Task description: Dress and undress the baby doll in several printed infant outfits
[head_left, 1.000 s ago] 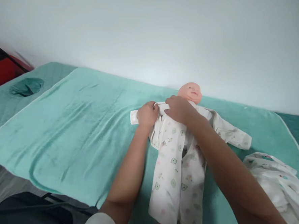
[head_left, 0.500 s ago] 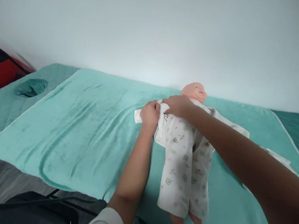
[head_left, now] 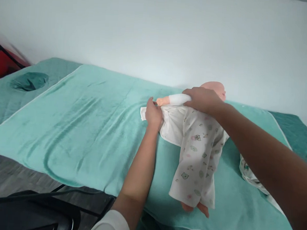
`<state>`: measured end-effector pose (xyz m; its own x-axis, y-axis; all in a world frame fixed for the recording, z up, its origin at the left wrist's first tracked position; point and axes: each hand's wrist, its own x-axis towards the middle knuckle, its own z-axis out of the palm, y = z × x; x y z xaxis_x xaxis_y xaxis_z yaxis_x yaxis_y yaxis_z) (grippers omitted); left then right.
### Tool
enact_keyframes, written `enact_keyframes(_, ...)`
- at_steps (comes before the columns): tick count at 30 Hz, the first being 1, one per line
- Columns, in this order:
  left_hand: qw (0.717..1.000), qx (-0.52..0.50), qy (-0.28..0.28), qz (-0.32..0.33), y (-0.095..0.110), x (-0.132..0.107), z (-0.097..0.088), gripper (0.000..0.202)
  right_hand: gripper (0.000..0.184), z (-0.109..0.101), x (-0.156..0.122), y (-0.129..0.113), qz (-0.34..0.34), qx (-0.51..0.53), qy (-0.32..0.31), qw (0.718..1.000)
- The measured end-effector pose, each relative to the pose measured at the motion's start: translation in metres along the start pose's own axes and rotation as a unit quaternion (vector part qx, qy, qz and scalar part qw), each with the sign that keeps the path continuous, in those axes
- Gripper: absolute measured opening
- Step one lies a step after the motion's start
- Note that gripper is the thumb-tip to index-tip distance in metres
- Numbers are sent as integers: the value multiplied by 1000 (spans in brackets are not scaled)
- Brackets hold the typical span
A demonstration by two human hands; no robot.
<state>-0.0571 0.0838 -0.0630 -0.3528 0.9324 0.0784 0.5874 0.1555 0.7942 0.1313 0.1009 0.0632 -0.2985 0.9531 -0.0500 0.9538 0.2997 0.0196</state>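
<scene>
A baby doll (head_left: 214, 88) lies on a teal towel (head_left: 90, 125), rolled onto its side with its face turned away. It wears a white printed romper (head_left: 197, 156); bare feet stick out at the bottom. My right hand (head_left: 202, 100) grips the doll at the shoulder and upper arm, whose white inner sleeve and small hand point left. My left hand (head_left: 153, 114) pinches the loose empty sleeve of the romper flat against the towel.
A second white printed garment (head_left: 248, 173) lies crumpled at the right, partly hidden by my right forearm. The padded table has a round face hole (head_left: 29, 80) at the far left. A red and black object (head_left: 0, 64) stands beyond it. A black chair (head_left: 27, 215) sits below.
The doll has been rolled from its back onto its side, away from me. Its arm has come out of the romper sleeve, which my left hand still holds.
</scene>
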Motion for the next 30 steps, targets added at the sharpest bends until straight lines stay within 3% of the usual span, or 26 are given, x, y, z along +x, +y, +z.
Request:
enact_keyframes(3, 995, 54, 57, 58, 5, -7, -5, 61, 24, 12, 12, -16, -18, -3, -35, 999)
enact_keyframes(5, 982, 127, 59, 126, 11, -14, -6, 57, 24, 21, 22, -28, -35, -11, -51, 998)
enact_keyframes(8, 962, 185, -11, 202, 17, -19, -1, 55, 28, 32, 31, -42, -53, -29, -52, 997)
enact_keyframes(11, 952, 189, -70, 229, 18, -16, 9, 56, 31, 38, 19, -45, -40, 17, 8, 999)
enact_keyframes(14, 949, 202, -66, 232, 17, -12, 15, 52, 37, 45, -11, -23, 25, 143, 148, 978)
enact_keyframes(16, 947, 221, -57, 227, 17, -12, 17, 51, 39, 56, -35, 6, 85, 208, 243, 944)
enact_keyframes(18, 944, 237, -52, 224, 18, -13, 17, 50, 41, 73, -57, 38, 155, 247, 292, 911)
enact_keyframes(20, 942, 244, -51, 224, 17, -14, 17, 50, 45, 95, -76, 66, 217, 271, 281, 895)
enact_keyframes(24, 953, 210, -47, 212, 18, -14, 19, 53, 47, 130, -95, 92, 240, 206, 248, 916)
enact_keyframes(28, 976, 70, -42, 200, 28, -22, 14, 52, 48, 137, -95, 94, 255, 160, 269, 915)
enact_keyframes(30, 974, -7, -50, 222, 37, -32, 10, 44, 48, 135, -93, 99, 272, 172, 287, 902)
